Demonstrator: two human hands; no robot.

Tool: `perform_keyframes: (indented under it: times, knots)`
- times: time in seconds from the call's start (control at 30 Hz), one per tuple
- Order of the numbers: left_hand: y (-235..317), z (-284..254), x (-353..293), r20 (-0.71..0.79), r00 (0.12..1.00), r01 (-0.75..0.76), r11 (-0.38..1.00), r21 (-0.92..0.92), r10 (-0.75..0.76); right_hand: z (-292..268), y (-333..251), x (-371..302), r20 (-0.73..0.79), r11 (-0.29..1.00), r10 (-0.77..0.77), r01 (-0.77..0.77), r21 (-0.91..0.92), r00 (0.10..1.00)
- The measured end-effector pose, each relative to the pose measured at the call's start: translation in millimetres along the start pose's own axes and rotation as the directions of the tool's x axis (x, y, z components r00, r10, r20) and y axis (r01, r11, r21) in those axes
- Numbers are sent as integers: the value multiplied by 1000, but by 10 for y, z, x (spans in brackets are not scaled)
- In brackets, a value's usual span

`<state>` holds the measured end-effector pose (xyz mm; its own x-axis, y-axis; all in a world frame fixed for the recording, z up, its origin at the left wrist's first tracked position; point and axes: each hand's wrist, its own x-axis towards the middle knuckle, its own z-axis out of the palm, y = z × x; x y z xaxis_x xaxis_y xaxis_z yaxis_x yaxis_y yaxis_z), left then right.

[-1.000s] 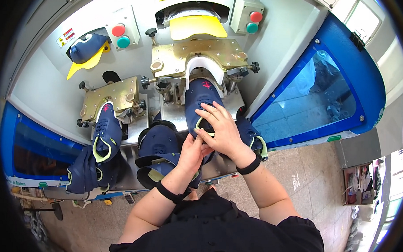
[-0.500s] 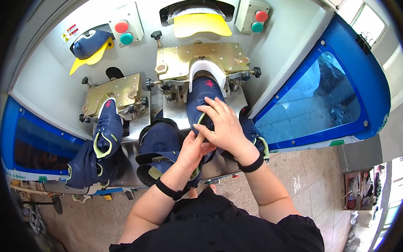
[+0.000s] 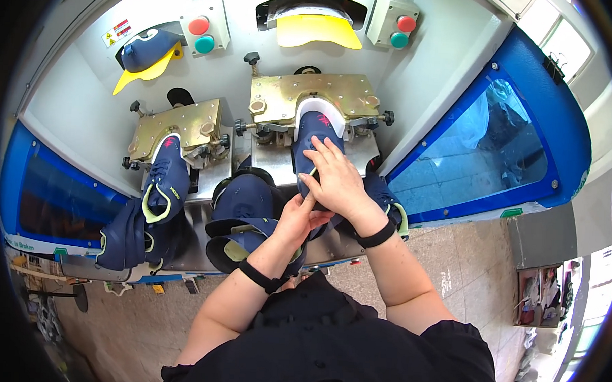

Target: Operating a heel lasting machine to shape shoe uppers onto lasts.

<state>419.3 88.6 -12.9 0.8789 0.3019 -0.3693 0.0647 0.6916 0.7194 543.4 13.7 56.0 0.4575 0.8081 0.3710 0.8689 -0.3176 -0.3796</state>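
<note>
A navy shoe upper (image 3: pixel 309 145) with a red mark near its toe points away from me. Its toe sits within a white U-shaped pad (image 3: pixel 304 117) under the brass-coloured plate (image 3: pixel 309 90). My right hand (image 3: pixel 340 182) lies over the top of the upper, fingers stretched forward along it and thumb at the side. Lower down, my left hand (image 3: pixel 298 221) grips its heel end; the two thumbs nearly meet, and the left fingertips are partly hidden. At the left station another navy upper (image 3: pixel 165 179), lime-edged at the opening, has its toe under a second brass-coloured plate (image 3: pixel 170 122).
Several navy uppers lie on the machine's front ledge, among them a bundle (image 3: pixel 245 206) beside my left hand and one (image 3: pixel 390 204) to the right. Red and green buttons (image 3: pixel 399 39) sit above. A blue windowed side panel (image 3: pixel 469 149) stands right. Yellow flaps (image 3: pixel 318 35) hang behind.
The view has shifted slightly. The right brass-coloured plate now sits lower against the cabinet, and the toe reaches a little farther into the white pad. Both hands stay on the upper.
</note>
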Motion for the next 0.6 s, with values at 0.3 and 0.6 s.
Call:
perform_keyframes:
  times: [0.3,0.6]
  knots:
    - [-28,-17,-18,34,999,-5,1000,-22,5,11,16,-1,53,998,-11,14,-57,999]
    - [245,-58,-444,-81,996,-25,982,186,40,-115,-153,1,77,984,10,4,-180,997]
